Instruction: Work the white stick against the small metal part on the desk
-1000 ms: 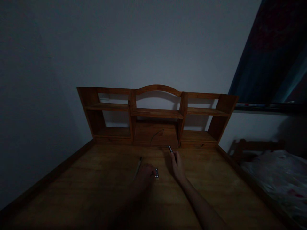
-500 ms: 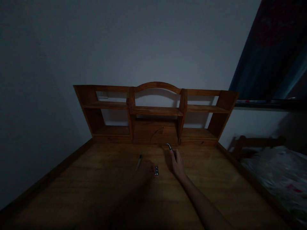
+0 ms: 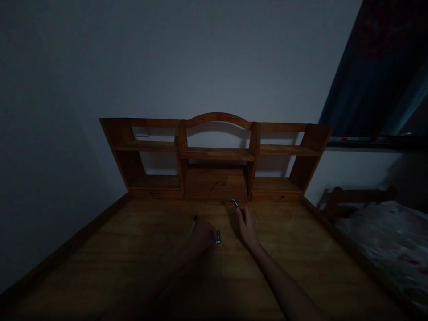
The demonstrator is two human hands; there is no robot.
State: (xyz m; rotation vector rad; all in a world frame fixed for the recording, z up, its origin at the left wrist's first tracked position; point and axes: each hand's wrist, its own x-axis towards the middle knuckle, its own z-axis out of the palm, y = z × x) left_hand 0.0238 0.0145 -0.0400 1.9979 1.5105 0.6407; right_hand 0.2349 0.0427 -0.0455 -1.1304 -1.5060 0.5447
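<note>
The room is dim. My right hand [image 3: 246,228] lies on the wooden desk [image 3: 301,258], closed round a small bent metal tool [image 3: 235,203] whose tip sticks out toward the shelf unit. My left hand [image 3: 202,235] rests on the desk with its fingers closed on a small shiny metal piece [image 3: 218,237] at its fingertips. A thin pen-like stick [image 3: 193,225] lies just left of the left hand.
A wooden shelf unit [image 3: 216,154] with an arched top stands at the desk's back against a pale wall. The desk has raised side edges. A bed with light bedding [image 3: 391,236] and a wooden frame is at the right; a dark curtain hangs above it.
The view has tilted slightly, so the desk and shelf sit a little higher in frame. Both hands stay in place with the same things.
</note>
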